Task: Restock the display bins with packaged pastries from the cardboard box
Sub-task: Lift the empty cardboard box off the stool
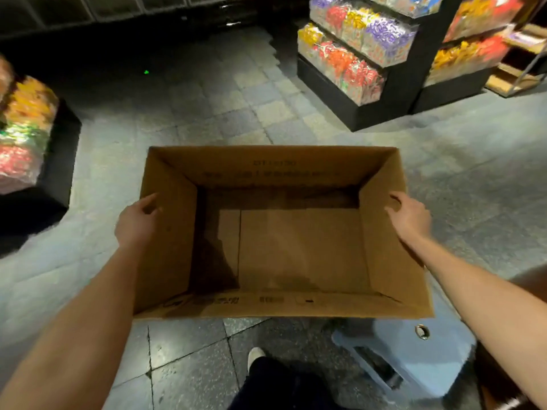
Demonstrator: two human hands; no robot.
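Box: open-topped, centre, held over the floor between both hands; bare bottom visible.
Left hand: fingers curled around left wall rim.
Right hand: fingers curled around right wall rim.
Bins: far right, holding coloured packets.

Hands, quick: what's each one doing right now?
Left hand: grips the left wall of the empty cardboard box.
Right hand: grips the right wall of the same box.
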